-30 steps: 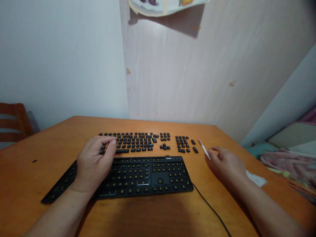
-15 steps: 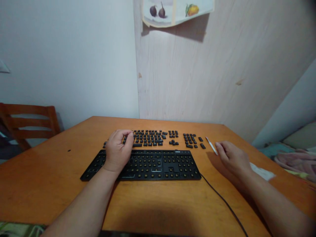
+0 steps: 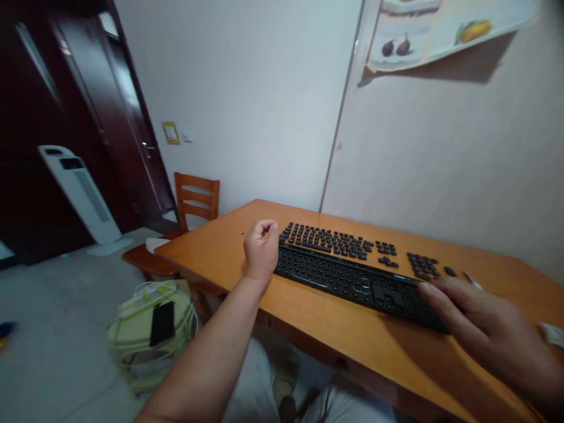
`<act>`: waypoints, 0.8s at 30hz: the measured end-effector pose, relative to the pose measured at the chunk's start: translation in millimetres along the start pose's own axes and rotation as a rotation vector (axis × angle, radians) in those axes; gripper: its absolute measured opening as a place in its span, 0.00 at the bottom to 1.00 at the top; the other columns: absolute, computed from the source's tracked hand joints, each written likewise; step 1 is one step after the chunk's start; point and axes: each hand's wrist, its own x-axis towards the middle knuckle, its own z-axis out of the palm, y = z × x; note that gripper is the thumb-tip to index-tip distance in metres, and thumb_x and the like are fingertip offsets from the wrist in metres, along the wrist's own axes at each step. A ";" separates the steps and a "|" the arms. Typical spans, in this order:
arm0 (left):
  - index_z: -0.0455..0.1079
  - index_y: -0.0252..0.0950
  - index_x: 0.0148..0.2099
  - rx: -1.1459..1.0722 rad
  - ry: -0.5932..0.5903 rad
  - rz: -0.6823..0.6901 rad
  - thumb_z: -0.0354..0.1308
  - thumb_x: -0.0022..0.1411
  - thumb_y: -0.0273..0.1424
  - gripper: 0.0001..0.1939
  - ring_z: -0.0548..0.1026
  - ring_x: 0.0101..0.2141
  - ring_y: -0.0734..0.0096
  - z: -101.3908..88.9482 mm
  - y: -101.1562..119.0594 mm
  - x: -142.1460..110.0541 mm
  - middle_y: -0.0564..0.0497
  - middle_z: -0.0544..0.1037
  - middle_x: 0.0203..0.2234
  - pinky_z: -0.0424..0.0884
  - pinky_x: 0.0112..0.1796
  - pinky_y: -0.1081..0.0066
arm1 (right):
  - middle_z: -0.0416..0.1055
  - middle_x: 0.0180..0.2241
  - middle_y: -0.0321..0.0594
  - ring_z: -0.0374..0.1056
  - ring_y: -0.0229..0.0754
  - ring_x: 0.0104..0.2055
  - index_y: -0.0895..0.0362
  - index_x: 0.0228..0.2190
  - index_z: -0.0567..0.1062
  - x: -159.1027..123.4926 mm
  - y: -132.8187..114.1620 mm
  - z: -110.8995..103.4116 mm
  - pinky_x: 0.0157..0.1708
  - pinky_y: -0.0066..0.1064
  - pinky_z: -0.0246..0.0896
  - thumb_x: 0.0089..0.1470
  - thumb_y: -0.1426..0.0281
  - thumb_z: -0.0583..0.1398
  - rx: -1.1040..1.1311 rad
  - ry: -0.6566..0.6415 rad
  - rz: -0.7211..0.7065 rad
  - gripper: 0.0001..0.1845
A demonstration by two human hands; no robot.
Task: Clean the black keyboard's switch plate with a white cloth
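Note:
A black keyboard base (image 3: 326,274) with its keycaps off lies across the orange-brown table. Behind it, loose black keycaps (image 3: 316,247) are laid out in rows like a keyboard. My left hand (image 3: 261,249) is curled beside the base's left end, thumb and fingertips together; whatever may be inside it is hidden. Over the base's right end, my right hand (image 3: 484,329) reaches in with its thumb and fingers stretched out, and nothing shows in it. Whether it touches the base I cannot tell. A thin white stick-like tool (image 3: 473,281) lies just beyond it, partly covered.
To the left, a wooden chair (image 3: 196,197) stands by the table (image 3: 247,220). A pale green stool (image 3: 127,335) carries a power strip, cables and a black phone (image 3: 163,324). A white tower appliance (image 3: 83,194) stands near dark doors. Something white (image 3: 553,335) lies at the right.
The view has swung left, showing the floor, stool and doors. My right hand has moved leftward from beside the white tool to over the base's right end. My left hand stays curled.

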 end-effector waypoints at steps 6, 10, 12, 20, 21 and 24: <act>0.72 0.36 0.38 0.310 0.231 -0.043 0.54 0.64 0.37 0.11 0.74 0.36 0.70 -110.0 -68.0 -20.0 0.50 0.76 0.33 0.69 0.42 0.70 | 0.67 0.24 0.34 0.66 0.38 0.27 0.53 0.27 0.70 -4.9 -99.5 80.1 0.27 0.29 0.60 0.65 0.62 0.54 0.286 -0.250 -0.137 0.15; 0.71 0.37 0.40 0.615 0.280 -0.269 0.49 0.66 0.38 0.12 0.74 0.40 0.68 -185.1 -123.2 -44.8 0.49 0.77 0.36 0.70 0.45 0.70 | 0.69 0.28 0.36 0.66 0.40 0.30 0.53 0.32 0.71 7.8 -150.3 131.5 0.31 0.32 0.60 0.64 0.63 0.55 0.399 -0.259 -0.262 0.10; 0.70 0.37 0.40 0.684 0.293 -0.346 0.49 0.64 0.36 0.12 0.75 0.42 0.66 -217.1 -149.3 -61.4 0.47 0.77 0.37 0.69 0.47 0.68 | 0.71 0.32 0.39 0.67 0.43 0.35 0.53 0.37 0.73 18.4 -173.4 153.2 0.35 0.34 0.61 0.64 0.65 0.55 0.391 -0.242 -0.354 0.08; 0.68 0.28 0.52 1.001 0.216 -0.790 0.58 0.56 0.36 0.23 0.73 0.50 0.45 -280.2 -223.9 -136.4 0.31 0.75 0.46 0.67 0.49 0.55 | 0.73 0.45 0.48 0.66 0.53 0.48 0.55 0.50 0.72 52.6 -222.4 223.7 0.47 0.48 0.62 0.63 0.66 0.55 0.261 -0.211 -0.516 0.15; 0.68 0.27 0.52 1.029 0.191 -0.841 0.60 0.55 0.37 0.25 0.73 0.50 0.42 -282.9 -230.7 -144.1 0.30 0.75 0.46 0.67 0.48 0.54 | 0.73 0.46 0.48 0.66 0.54 0.49 0.55 0.51 0.71 53.7 -223.4 229.1 0.48 0.49 0.62 0.63 0.66 0.55 0.246 -0.206 -0.511 0.16; 0.68 0.28 0.52 1.094 0.120 -0.941 0.62 0.53 0.39 0.27 0.71 0.52 0.39 -288.3 -248.9 -161.6 0.29 0.74 0.47 0.67 0.48 0.52 | 0.72 0.49 0.49 0.64 0.56 0.53 0.56 0.53 0.69 53.2 -222.2 241.2 0.52 0.52 0.61 0.62 0.65 0.56 0.210 -0.191 -0.493 0.19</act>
